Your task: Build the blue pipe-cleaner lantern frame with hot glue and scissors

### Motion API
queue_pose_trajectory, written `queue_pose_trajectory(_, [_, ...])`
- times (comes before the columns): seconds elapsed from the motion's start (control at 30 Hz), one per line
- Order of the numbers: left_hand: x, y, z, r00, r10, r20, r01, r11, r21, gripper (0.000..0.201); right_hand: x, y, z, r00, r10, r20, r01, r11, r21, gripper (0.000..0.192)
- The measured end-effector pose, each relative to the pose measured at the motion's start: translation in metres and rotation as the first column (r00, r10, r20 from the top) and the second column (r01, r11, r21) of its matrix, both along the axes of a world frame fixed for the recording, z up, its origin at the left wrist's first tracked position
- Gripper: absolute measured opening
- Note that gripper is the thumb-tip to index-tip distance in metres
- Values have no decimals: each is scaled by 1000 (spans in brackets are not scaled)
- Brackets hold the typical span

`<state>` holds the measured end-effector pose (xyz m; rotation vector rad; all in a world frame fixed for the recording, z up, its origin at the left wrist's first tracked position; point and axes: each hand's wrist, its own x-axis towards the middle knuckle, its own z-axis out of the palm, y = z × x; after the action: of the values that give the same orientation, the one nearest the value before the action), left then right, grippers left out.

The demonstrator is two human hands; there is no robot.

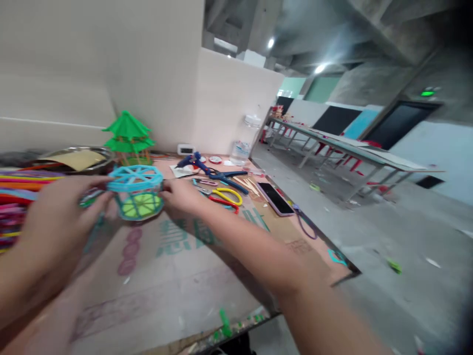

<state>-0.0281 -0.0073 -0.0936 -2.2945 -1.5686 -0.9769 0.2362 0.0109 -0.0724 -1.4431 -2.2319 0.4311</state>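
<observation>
A small blue polygonal craft frame (136, 178) has a spoked top ring, thin posts and a yellow-green spoked bottom. It is held just above the board or on it; I cannot tell which. My left hand (70, 212) grips its left side between thumb and fingers. On the opposite side, the fingers of my right hand (181, 196) are closed on its edge. Behind the frame stands a green-roofed model pavilion (127, 133). Bundles of coloured craft strips (16, 197) lie by my left hand, partly hidden by it.
A metal tray (107, 157) sits at the back left. Right of my hands lie a blue glue gun (190, 160), pliers (231, 175), yellow-and-red-handled scissors (227, 196) and a phone (276, 198). A clear plastic jar (244, 140) stands near the table's right edge.
</observation>
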Motion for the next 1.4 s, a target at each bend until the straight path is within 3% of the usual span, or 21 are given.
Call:
queue_pose_trajectory(0.07, [11, 1, 8, 995, -97, 15, 96, 994, 46, 35, 7, -1, -9, 998, 11, -62, -9, 999, 35, 14])
queue_pose_trajectory(0.17, [16, -3, 8, 975, -222, -2, 220, 965, 141, 29, 18, -3, -26, 988, 24, -151, -15, 998, 63, 15])
queue_pose_trajectory(0.33, [18, -12, 6, 958, -278, -77, 288, 932, 219, 31, 25, -5, -47, 964, 54, -261, -34, 996, 83, 20])
queue_pose_trajectory(0.5, [27, -22, 11, 942, -323, -94, 336, 896, 289, 27, 25, -7, -52, 962, 71, -265, -40, 992, 121, 19])
queue_pose_trajectory(0.8, [33, -27, 14, 946, -308, -99, 323, 891, 319, 13, 25, -7, -53, 965, 100, -241, -63, 986, 157, 20])
queue_pose_trajectory(1.27, [29, -27, 15, 948, -307, -82, 318, 917, 243, 19, 26, -10, -49, 967, 106, -233, -67, 984, 168, 24])
queue_pose_trajectory(1.33, [23, -21, 21, 956, -290, -41, 292, 936, 197, 23, 31, -9, -48, 968, 81, -236, -43, 986, 162, 25])
queue_pose_trajectory(1.4, [14, -12, 29, 981, -195, 17, 194, 979, 59, 27, 38, -7, -49, 970, 53, -239, -15, 987, 158, 26])
